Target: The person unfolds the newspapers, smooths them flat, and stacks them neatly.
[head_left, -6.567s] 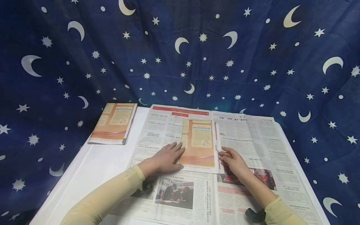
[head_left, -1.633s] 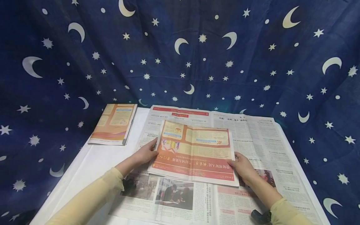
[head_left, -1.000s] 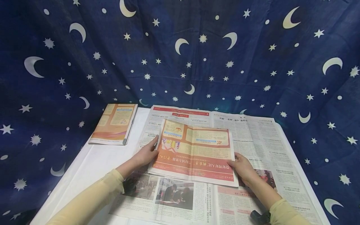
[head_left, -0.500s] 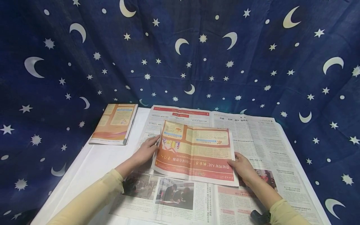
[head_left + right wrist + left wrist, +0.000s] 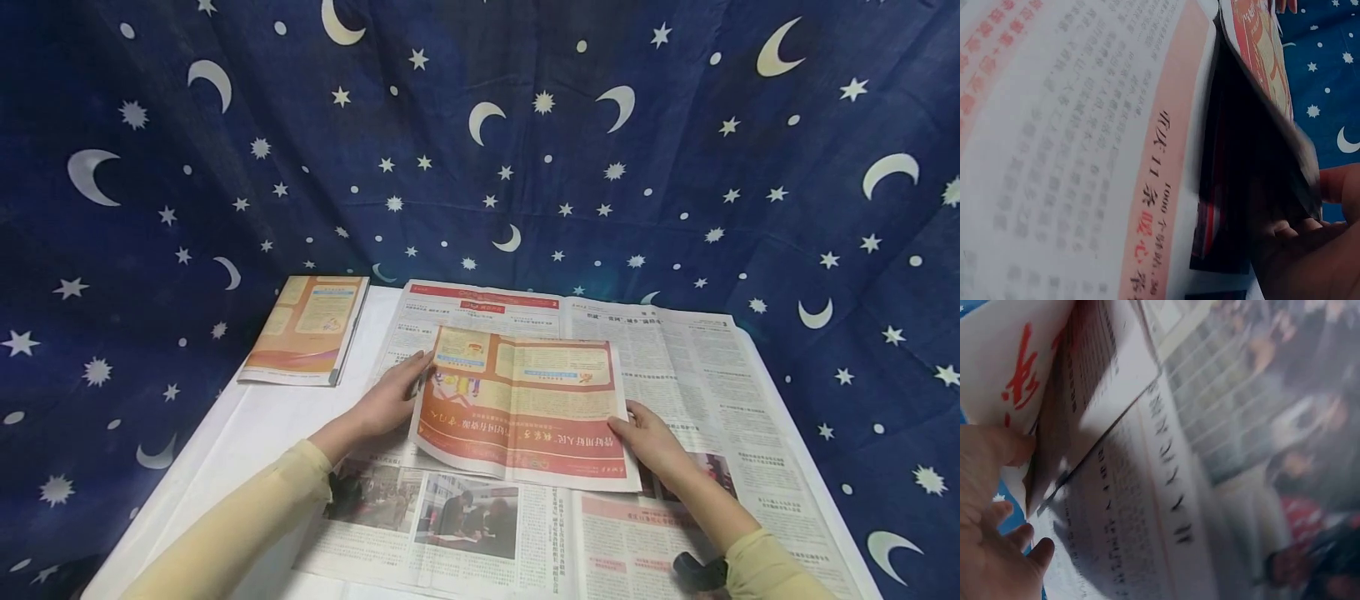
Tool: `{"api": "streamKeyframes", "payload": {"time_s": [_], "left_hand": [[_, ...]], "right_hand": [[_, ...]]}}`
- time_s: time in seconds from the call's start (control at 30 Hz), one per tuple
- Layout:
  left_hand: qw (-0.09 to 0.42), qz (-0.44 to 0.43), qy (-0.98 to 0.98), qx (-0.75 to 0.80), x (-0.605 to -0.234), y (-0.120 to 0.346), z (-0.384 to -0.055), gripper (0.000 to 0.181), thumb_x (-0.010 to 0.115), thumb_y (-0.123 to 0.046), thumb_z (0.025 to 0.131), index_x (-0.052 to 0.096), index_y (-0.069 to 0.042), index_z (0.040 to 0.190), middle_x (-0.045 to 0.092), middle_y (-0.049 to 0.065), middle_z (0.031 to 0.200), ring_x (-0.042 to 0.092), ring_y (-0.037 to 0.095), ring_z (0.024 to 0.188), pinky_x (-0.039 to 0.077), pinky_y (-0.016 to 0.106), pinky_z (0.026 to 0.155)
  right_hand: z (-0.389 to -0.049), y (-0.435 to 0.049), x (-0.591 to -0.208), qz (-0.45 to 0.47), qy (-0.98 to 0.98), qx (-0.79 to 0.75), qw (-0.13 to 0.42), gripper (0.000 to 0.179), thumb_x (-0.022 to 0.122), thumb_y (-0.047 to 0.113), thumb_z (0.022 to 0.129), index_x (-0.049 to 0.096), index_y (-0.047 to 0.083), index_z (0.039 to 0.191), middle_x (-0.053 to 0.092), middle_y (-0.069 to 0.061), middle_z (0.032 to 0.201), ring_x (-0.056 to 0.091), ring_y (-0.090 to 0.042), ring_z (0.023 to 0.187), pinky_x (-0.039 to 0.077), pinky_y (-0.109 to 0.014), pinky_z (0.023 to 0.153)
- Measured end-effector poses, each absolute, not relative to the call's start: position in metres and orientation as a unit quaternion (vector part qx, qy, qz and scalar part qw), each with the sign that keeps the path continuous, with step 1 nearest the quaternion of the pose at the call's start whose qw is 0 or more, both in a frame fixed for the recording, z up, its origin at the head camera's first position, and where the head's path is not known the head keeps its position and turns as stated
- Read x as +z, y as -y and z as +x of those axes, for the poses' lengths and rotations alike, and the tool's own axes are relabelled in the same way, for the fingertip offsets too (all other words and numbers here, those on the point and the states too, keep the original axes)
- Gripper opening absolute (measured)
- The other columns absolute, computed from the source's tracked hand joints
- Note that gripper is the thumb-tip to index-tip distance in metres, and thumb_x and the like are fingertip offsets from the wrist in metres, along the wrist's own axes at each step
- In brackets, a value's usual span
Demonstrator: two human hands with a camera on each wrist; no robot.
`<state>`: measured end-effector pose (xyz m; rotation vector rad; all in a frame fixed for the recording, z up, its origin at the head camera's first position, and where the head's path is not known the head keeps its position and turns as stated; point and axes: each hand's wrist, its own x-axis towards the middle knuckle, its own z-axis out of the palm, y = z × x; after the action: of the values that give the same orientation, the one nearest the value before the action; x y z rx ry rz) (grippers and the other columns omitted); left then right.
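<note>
A folded newspaper (image 5: pixel 517 408) with an orange and red page facing up lies over a larger spread newspaper (image 5: pixel 495 575) in the head view. At its left edge is my left hand (image 5: pixel 386 400); in the left wrist view the thumb (image 5: pixel 1016 449) presses the lifted sheet while other fingers hang apart below. My right hand (image 5: pixel 652 437) grips the right edge, thumb on top. The right wrist view shows fingers (image 5: pixel 1282 230) under that raised edge. A vertical crease runs down the folded newspaper's middle.
Another folded orange newspaper (image 5: pixel 303 329) lies at the back left of the white table (image 5: pixel 217 467). A dark blue curtain (image 5: pixel 450 125) with moons and stars hangs right behind the table. A black strap-like piece (image 5: pixel 699 572) sits at the right wrist.
The folded newspaper, narrower 6.6 seconds ago with the left hand resting beside it, is now opened wider. Lately the left hand moved slightly up and right, and the left edge bent inward.
</note>
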<state>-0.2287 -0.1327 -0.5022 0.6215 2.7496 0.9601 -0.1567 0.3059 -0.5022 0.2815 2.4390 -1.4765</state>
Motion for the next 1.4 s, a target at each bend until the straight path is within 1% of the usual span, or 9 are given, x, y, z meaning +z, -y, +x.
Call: {"api": "streamKeyframes", "payload": {"time_s": [0.17,0.3,0.4,0.53,0.67,0.77,0.97,1.1,1.4], "left_hand": [[0.080,0.253,-0.932,0.247,-0.500,0.133,-0.231,0.048,0.059,-0.023,0.104,0.054,-0.018,0.151,0.026,0.015,0.167,0.018,0.043,0.153,0.022,0.061,0.120],[0.087,0.266,-0.929,0.241,-0.501,0.135,-0.233,0.041,0.056,-0.028,0.105,0.061,-0.017,0.145,0.032,0.017,0.164,0.018,0.045,0.152,0.021,0.062,0.120],[0.089,0.262,-0.926,0.258,-0.501,0.136,-0.235,0.038,0.055,-0.026,0.106,0.064,-0.017,0.142,0.035,0.017,0.163,0.019,0.045,0.152,0.020,0.062,0.120],[0.094,0.245,-0.922,0.284,-0.500,0.138,-0.236,0.037,0.053,-0.014,0.105,0.066,-0.018,0.140,0.037,0.014,0.162,0.021,0.042,0.152,0.019,0.060,0.121],[0.097,0.234,-0.916,0.312,-0.499,0.137,-0.239,0.049,0.049,0.002,0.099,0.066,-0.019,0.139,0.040,0.014,0.160,0.024,0.039,0.152,0.020,0.058,0.122],[0.100,0.228,-0.908,0.337,-0.497,0.137,-0.240,0.051,0.048,0.003,0.098,0.064,-0.020,0.141,0.041,0.014,0.160,0.028,0.038,0.151,0.023,0.057,0.121],[0.111,0.203,-0.890,0.392,-0.491,0.135,-0.243,0.038,0.051,-0.013,0.106,0.063,-0.021,0.142,0.043,0.010,0.159,0.035,0.034,0.148,0.030,0.055,0.119],[0.108,0.194,-0.887,0.405,-0.487,0.135,-0.245,0.036,0.050,-0.024,0.109,0.064,-0.021,0.141,0.047,0.009,0.157,0.038,0.033,0.147,0.031,0.054,0.119],[0.091,0.200,-0.881,0.419,-0.486,0.136,-0.252,0.033,0.051,-0.028,0.108,0.068,-0.020,0.136,0.054,0.009,0.151,0.042,0.032,0.144,0.031,0.053,0.119]], "right_hand": [[-0.155,-0.313,-0.500,0.050,-0.880,-0.460,0.108,0.069,0.055,0.034,0.107,0.025,-0.001,0.159,0.066,-0.021,0.118,0.070,-0.023,0.080,0.058,-0.035,0.064],[-0.153,-0.322,-0.500,0.023,-0.912,-0.402,0.078,0.068,0.056,0.033,0.106,0.028,0.003,0.160,0.058,-0.023,0.134,0.067,-0.030,0.102,0.059,-0.036,0.074],[-0.153,-0.329,-0.502,0.003,-0.929,-0.364,0.064,0.063,0.056,0.026,0.106,0.031,0.005,0.160,0.052,-0.024,0.144,0.061,-0.042,0.120,0.059,-0.047,0.087],[-0.153,-0.336,-0.504,-0.025,-0.949,-0.309,0.048,0.059,0.057,0.019,0.105,0.036,0.008,0.158,0.046,-0.024,0.151,0.050,-0.048,0.133,0.048,-0.062,0.100],[-0.154,-0.341,-0.505,-0.047,-0.959,-0.277,0.040,0.062,0.061,0.019,0.102,0.037,0.009,0.158,0.043,-0.022,0.154,0.043,-0.047,0.139,0.040,-0.066,0.106],[-0.155,-0.343,-0.506,-0.065,-0.962,-0.264,0.038,0.066,0.065,0.020,0.100,0.036,0.011,0.159,0.041,-0.021,0.156,0.040,-0.046,0.141,0.038,-0.067,0.108],[-0.164,-0.346,-0.509,-0.095,-0.965,-0.243,0.028,0.070,0.066,0.022,0.100,0.034,0.015,0.161,0.039,-0.017,0.158,0.036,-0.043,0.145,0.034,-0.068,0.110],[-0.174,-0.345,-0.510,-0.109,-0.964,-0.240,0.015,0.071,0.065,0.031,0.101,0.032,0.017,0.162,0.035,-0.016,0.161,0.031,-0.044,0.147,0.030,-0.068,0.112],[-0.202,-0.340,-0.508,-0.106,-0.962,-0.250,-0.022,0.065,0.065,0.035,0.101,0.040,0.016,0.159,0.031,-0.020,0.162,0.028,-0.049,0.146,0.026,-0.070,0.113]]}}
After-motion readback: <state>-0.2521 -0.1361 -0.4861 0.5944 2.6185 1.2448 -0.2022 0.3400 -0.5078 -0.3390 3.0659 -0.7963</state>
